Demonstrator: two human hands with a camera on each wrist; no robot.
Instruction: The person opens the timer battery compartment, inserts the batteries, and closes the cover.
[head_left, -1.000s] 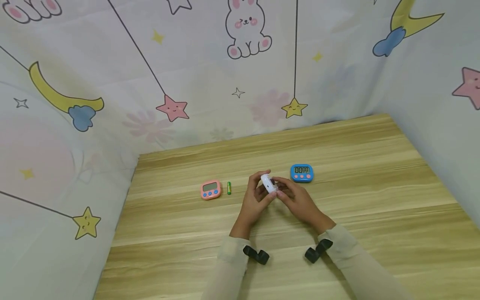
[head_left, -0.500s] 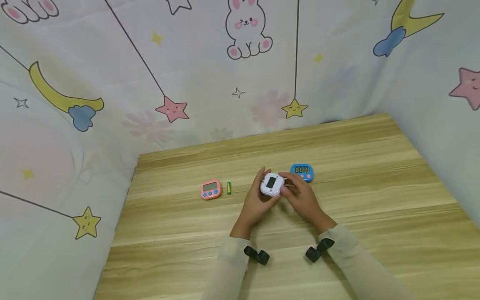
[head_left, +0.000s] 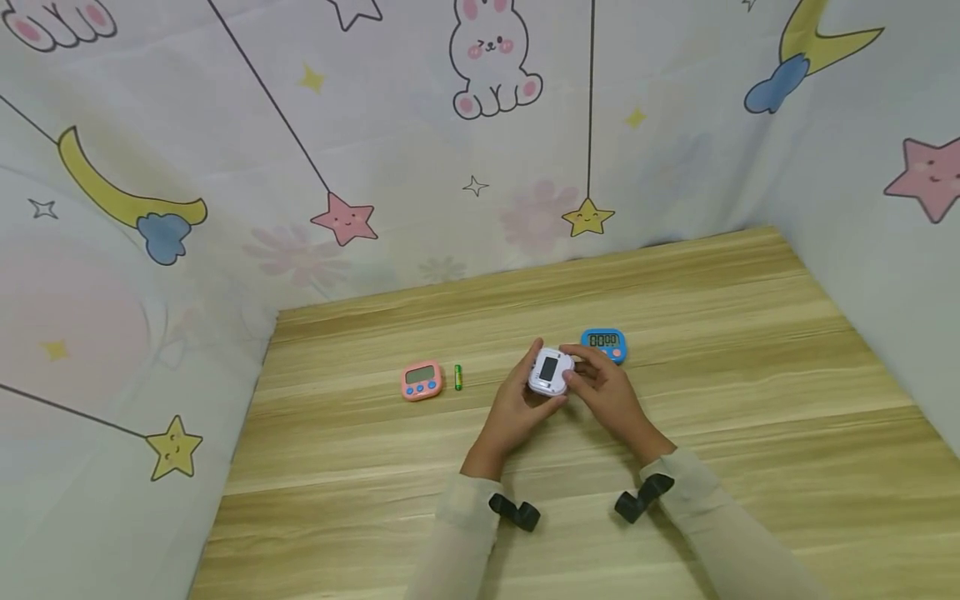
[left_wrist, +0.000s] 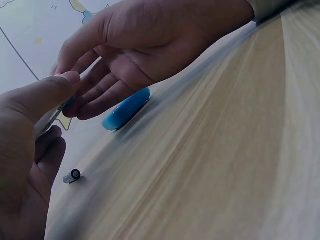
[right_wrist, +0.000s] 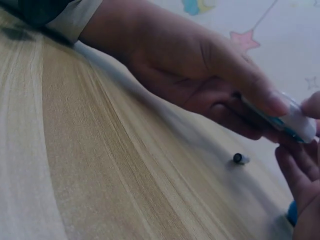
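Between the two hands is a white-backed kitchen timer, its pale back with a dark rectangle facing up in the head view. My left hand grips its left side between thumb and fingers. On the other side, my right hand pinches its edge. The right wrist view shows the timer edge-on, with a bluish strip on its far face. A small battery lies on the table below the hands in the left wrist view.
A pink timer and a green battery lie left of the hands. Just beyond the right hand is a blue timer, partly covered by it. A printed curtain rises behind the wooden table.
The white-backed timer has turned from edge-on to its back facing up, then shifted slightly right. Both hands have turned with it, and the right fingers now partly cover the blue timer.
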